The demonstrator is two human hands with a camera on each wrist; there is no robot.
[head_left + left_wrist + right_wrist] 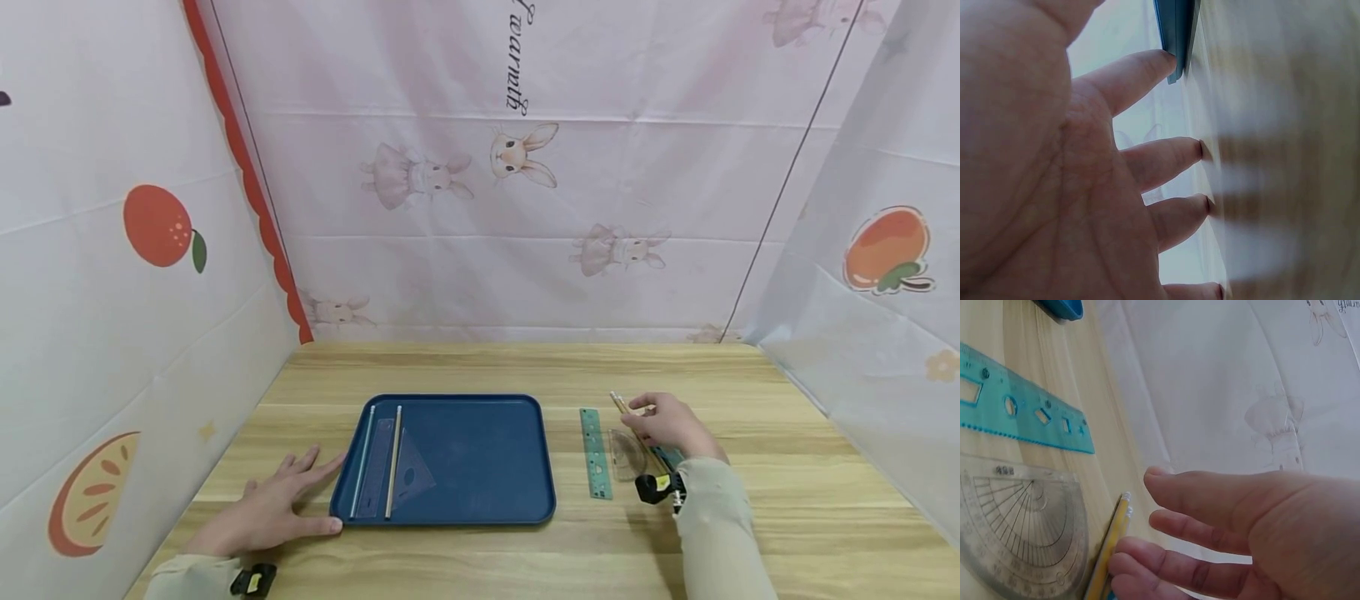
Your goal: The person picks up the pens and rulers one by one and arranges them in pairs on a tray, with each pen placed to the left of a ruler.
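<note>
My left hand is spread on the table at the left end of a dark blue tray. Its thumb and index finger touch the tray's edge; the left wrist view shows a fingertip against the rim. My right hand hovers low over a pair of yellow pencils. Its lower fingertips overlap them, while the thumb stays apart with nothing pinched. A clear protractor lies beside the pencils, and left of it is a teal ruler with cut-out shapes. Another teal piece is partly hidden under the right wrist.
Along the tray's left side lie a teal pencil, a clear ruler, a yellow pencil and a clear set square. The wooden table meets printed cloth walls behind and at both sides.
</note>
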